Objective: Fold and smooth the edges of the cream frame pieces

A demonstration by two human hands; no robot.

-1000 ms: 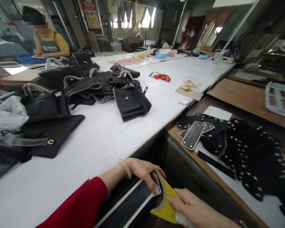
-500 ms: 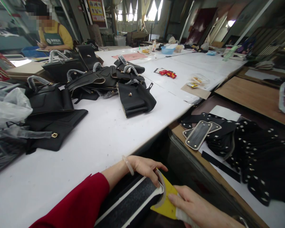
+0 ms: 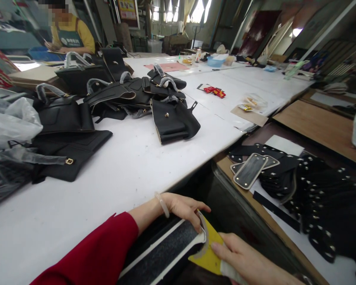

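My left hand (image 3: 184, 208), with a pale bangle at the wrist, has its fingers bent over the end of a black bag piece (image 3: 163, 249). That piece carries a dark textured strip between two white edges. In my right hand (image 3: 235, 253) is a flat yellow scraper (image 3: 209, 255) with a curved grey edge and a whitish wrapping where I hold it. The scraper's curved edge lies against the piece's end, close to my left fingertips. My palm hides part of the grip, and the piece's lower part runs out of view.
Black handbags (image 3: 175, 120) with wrapped handles lie on the white table (image 3: 130, 166). Clear plastic (image 3: 14, 122) covers the left side. On the right, a lower board holds studded black pieces (image 3: 314, 198) and framed plates (image 3: 250, 170). A person in an apron (image 3: 72, 37) sits far left.
The view has shifted slightly, so the table and bags sit a little further right and higher. My hands, the scraper and the bag piece keep nearly the same position together.
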